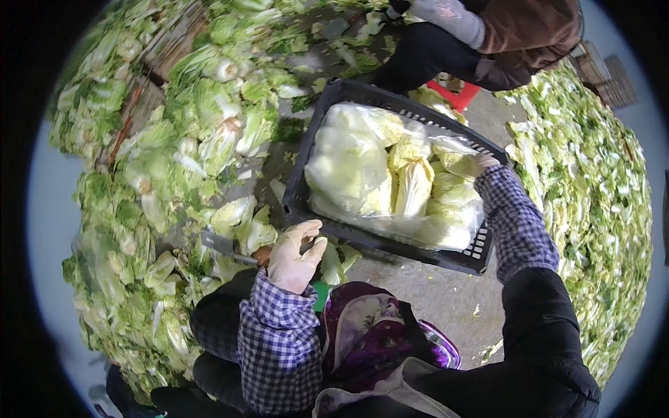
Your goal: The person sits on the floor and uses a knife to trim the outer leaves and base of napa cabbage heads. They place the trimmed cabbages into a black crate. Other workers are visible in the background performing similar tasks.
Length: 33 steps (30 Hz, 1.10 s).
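A black plastic crate point(360, 234) lined with a clear plastic bag point(342, 151) sits before me. Several trimmed napa cabbages point(414, 188) lie inside it. My right hand point(485, 164), gloved, reaches into the crate's right end and touches a cabbage point(453, 158) there; its fingers are mostly hidden. Just outside the crate's near left corner is my left hand point(298, 256), also gloved, thumb and fingers apart with nothing between them. A knife point(222, 243) with a brown handle lies beside that hand's wrist, over loose cabbage leaves point(256, 230).
Untrimmed cabbages point(214, 130) are heaped on the left, against wooden boards point(175, 42). To the right rises a big pile of cut leaves point(590, 209). Beyond the crate a person point(502, 42) sits close, near a red plastic object point(456, 95). Concrete floor point(434, 298) shows nearby.
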Motion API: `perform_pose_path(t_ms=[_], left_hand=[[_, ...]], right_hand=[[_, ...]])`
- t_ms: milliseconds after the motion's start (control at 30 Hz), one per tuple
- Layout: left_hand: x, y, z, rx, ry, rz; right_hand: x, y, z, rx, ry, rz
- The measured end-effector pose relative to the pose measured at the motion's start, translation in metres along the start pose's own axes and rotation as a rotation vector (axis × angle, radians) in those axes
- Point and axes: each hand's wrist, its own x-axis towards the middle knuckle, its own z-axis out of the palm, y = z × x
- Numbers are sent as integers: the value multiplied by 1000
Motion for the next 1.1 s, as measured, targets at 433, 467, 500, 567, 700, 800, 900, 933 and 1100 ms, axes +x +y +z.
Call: perform_pose_path(t_ms=[433, 467, 500, 567, 700, 800, 900, 933, 1100], left_hand=[[-176, -79, -201, 37, 1034, 366], [-195, -102, -223, -45, 1029, 471], [-217, -125, -238, -104, 1103, 357], [-246, -168, -258, -111, 1110, 308], [-250, -216, -265, -317, 1135, 285], [-235, -217, -268, -264, 1215, 144], [-226, -216, -294, -115, 1119, -247], [-219, -223, -312, 42, 1081, -534], [-146, -299, -400, 652, 629, -846]], right_hand=[[-35, -43, -36, 255, 472, 10], [-60, -67, -53, 509, 695, -148], [-86, -99, -66, 571, 948, -305], [-138, -171, -80, 724, 922, -502], [-171, -354, -68, 710, 558, -1082], [-150, -497, -43, 975, 273, -1284], [-127, -602, -16, 688, -228, -1052], [-117, -630, -8, 491, -278, -1020], [-91, -683, 36, 224, -225, -880]])
